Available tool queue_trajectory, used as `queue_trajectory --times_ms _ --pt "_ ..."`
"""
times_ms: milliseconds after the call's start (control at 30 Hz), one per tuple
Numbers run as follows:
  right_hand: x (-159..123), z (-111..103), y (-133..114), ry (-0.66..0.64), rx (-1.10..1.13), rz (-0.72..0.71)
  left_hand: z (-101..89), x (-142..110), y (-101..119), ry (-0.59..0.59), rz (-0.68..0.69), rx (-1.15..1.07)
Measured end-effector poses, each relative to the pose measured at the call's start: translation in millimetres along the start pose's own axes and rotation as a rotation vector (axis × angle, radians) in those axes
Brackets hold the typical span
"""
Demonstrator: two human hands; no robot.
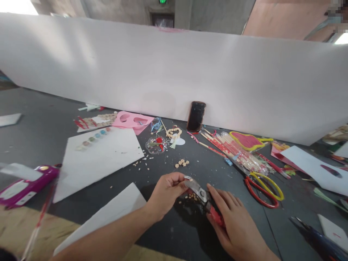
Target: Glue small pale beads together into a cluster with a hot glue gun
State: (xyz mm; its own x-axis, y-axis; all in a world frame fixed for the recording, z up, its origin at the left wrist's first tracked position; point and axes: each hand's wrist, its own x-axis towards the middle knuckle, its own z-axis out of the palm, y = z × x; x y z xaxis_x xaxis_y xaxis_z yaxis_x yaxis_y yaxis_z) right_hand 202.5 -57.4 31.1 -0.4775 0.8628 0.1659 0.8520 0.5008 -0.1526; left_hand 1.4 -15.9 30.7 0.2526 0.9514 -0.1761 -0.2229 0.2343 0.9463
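Observation:
My right hand is wrapped round the red handle of a pair of pruning shears, whose silver jaws point up and left. My left hand pinches at the tips of those jaws, and whatever small piece sits between thumb and finger is hidden. On the dark table below the jaws lies a scatter of small tan bits. A little farther off rests a small heap of pale wooden flower-like pieces.
A phone leans against the white partition. Scissors and wrapped sticks lie at right, near a dark-handled tool. White boards and a purple glue gun are at left.

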Motion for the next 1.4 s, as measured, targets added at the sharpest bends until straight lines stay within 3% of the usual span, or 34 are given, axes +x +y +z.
queue_trajectory --times_ms 233,667,1000,1400 --pt "-1.2 -2.1 1.1 -0.014 0.024 -0.006 -1.4 -0.5 0.5 -0.024 0.008 0.095" --pt "-4.4 -2.0 -3.0 -0.057 0.057 0.02 1.6 -1.0 -5.6 -0.037 -0.013 -0.002" --pt "-0.9 -2.8 -1.6 0.0 0.03 0.009 -2.6 -0.6 -2.2 -0.034 0.039 0.128" --pt "-3.2 -0.9 -4.2 -0.042 0.062 0.011 -1.1 -0.3 -3.0 -0.041 0.019 0.092"
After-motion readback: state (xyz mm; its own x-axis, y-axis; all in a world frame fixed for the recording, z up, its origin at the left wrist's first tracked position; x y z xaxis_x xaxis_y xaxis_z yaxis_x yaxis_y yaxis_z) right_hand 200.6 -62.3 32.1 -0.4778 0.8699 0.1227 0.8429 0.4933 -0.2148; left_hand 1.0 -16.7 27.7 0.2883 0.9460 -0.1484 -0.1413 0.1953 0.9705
